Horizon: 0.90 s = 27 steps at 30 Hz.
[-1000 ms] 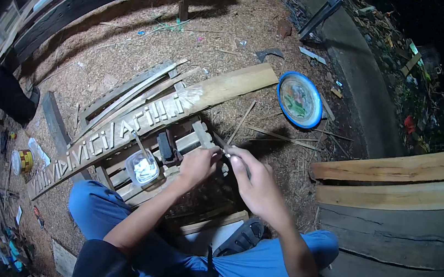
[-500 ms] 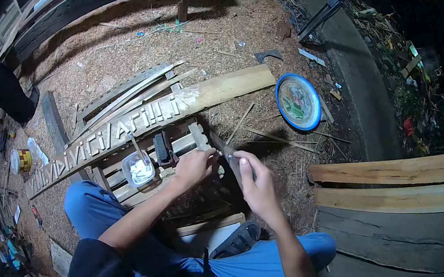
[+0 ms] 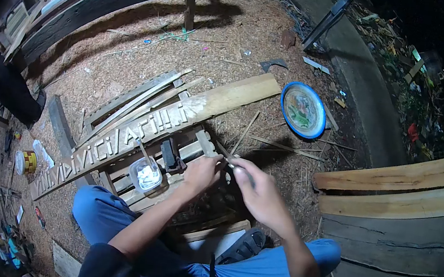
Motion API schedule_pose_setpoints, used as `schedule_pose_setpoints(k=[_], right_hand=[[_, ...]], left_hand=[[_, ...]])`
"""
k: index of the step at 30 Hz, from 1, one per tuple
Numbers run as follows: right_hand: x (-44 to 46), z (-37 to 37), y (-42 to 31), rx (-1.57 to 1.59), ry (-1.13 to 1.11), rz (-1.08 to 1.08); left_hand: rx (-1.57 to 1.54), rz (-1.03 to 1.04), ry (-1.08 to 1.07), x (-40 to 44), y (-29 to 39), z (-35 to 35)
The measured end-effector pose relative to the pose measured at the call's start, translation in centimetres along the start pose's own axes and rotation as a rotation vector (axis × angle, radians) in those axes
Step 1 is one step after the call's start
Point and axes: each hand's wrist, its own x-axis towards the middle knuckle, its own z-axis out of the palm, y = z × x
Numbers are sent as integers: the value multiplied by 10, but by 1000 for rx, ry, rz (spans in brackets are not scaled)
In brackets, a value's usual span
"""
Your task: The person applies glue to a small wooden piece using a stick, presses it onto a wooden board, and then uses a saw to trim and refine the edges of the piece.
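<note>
My left hand (image 3: 201, 172) is closed at the edge of a slatted wooden stand (image 3: 193, 150), its fingertips pinching something too small to make out. Beside it, my right hand (image 3: 261, 193) is closed on a long, narrow, dark blade-like tool (image 3: 223, 149); its exact kind is unclear. The fingertips of both hands nearly meet. A clear plastic tub (image 3: 145, 175) with white stuff and a stick in it stands left of my left hand. Between them sits a dark block (image 3: 170, 155). Behind lies a long board (image 3: 233, 95) with raised wooden letters along it.
A blue-rimmed round tray (image 3: 303, 111) lies to the right of the board. Several planks (image 3: 395, 173) are laid at the right. A bench (image 3: 122, 4) stands at the far left, near another person's leg (image 3: 9, 87). A yellow can (image 3: 25, 162) sits at the left.
The view has shifted slightly, so the scene sits lower and further right. My right hand has turned, and less of the tool's broad face shows. Both hands stay close together.
</note>
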Motion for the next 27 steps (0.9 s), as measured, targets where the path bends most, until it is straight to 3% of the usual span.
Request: schedule_pose_setpoints(k=[3, 5, 6, 11, 15, 17, 22, 25, 27], right_hand=[[-3, -11, 9, -13, 37, -105], [5, 7, 45, 154, 69, 33], [10, 27, 77, 249, 96, -9], [3, -1, 11, 143, -41, 71], [5, -1, 29, 166, 24, 148], [16, 27, 70, 186, 67, 13], [11, 4, 25, -133, 74, -291], [9, -8, 21, 115, -25, 64], [22, 21, 42, 174, 120, 58]], left_hand=[[-6, -3, -22, -1, 4, -6], [-11, 10, -28, 0, 5, -5], [-4, 27, -38, -1, 5, -6], [-13, 22, 28, -2, 2, -4], [-25, 10, 0, -1, 3, -3], [-10, 59, 5, -1, 4, -4], [14, 62, 50, -2, 4, 2], [-38, 13, -15, -1, 8, -4], [-41, 38, -43, -1, 8, -1]])
